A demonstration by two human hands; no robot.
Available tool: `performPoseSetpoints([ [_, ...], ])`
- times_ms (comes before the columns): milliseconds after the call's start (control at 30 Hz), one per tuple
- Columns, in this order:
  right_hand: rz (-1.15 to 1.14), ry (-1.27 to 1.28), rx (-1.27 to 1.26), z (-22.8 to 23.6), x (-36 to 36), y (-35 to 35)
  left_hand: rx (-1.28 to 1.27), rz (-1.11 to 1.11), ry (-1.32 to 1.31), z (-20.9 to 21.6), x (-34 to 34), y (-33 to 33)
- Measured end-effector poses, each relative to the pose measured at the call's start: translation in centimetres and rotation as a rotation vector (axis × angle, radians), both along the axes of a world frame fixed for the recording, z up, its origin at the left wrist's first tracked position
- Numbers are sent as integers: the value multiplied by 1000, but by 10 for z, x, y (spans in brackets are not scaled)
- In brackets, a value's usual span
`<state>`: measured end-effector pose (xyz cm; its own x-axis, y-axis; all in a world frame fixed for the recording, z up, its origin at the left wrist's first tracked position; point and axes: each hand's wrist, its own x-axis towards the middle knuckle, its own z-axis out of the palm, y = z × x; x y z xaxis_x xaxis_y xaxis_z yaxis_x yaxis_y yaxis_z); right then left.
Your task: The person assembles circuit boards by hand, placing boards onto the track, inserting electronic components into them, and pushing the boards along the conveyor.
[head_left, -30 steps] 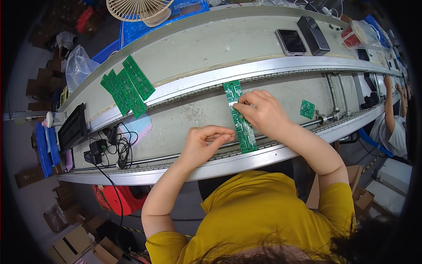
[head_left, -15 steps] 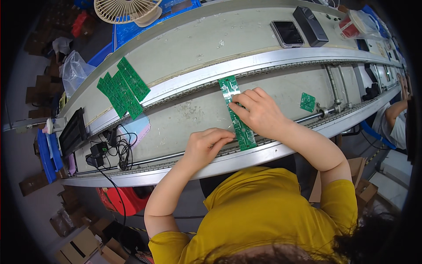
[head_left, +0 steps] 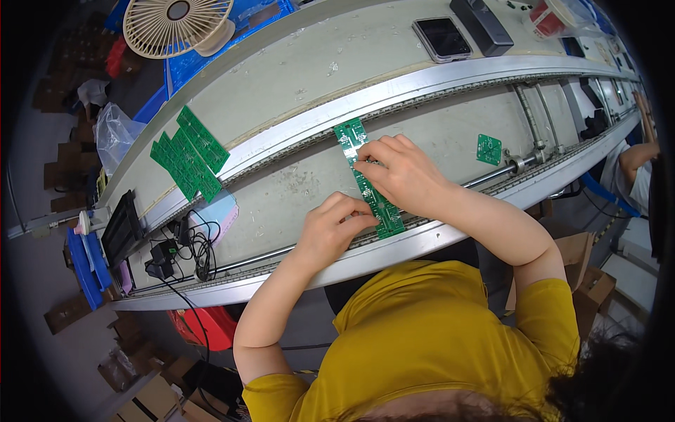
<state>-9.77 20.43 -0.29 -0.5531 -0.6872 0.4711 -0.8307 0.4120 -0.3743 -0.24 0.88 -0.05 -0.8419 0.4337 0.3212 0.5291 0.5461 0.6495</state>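
Observation:
A long green circuit board [head_left: 380, 205] lies across the conveyor, its ends at the far and near rails. My left hand [head_left: 332, 228] is at the board's left edge near its lower part, thumb and forefinger drawn together. My right hand [head_left: 402, 176] comes over the board from the right, its fingers bent into a pinch above the upper half and covering part of it. Anything small within either pinch is too hidden to make out. A small square green circuit board [head_left: 489, 149] lies farther right, between the rails.
Several green circuit boards [head_left: 186, 155] overlap on the far rail at left. Black cables and adapters [head_left: 163, 257] lie near a dark frame [head_left: 124, 224]. A phone [head_left: 442, 39], a dark oblong box [head_left: 482, 27] and a beige fan [head_left: 178, 28] stand beyond the far rail.
The view has shifted slightly, so the bench things sit a little differently. My left fingers have come in slightly over the board's edge; my right hand stays pinched above the board.

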Motion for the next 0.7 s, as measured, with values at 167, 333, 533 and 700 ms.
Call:
performPoseSetpoints([
  [167,-1,15,2,-2,0,1,11,-15,-17,0,-2,-1],
  [333,-6,18,9,-2,0,1,58,-35,-76,-1,-4,-2],
  [533,-6,28,13,-5,0,1,80,-35,-123,-1,-4,-1],
  [700,-14,31,23,-5,0,1,75,-25,-114,-4,-4,-2],
])
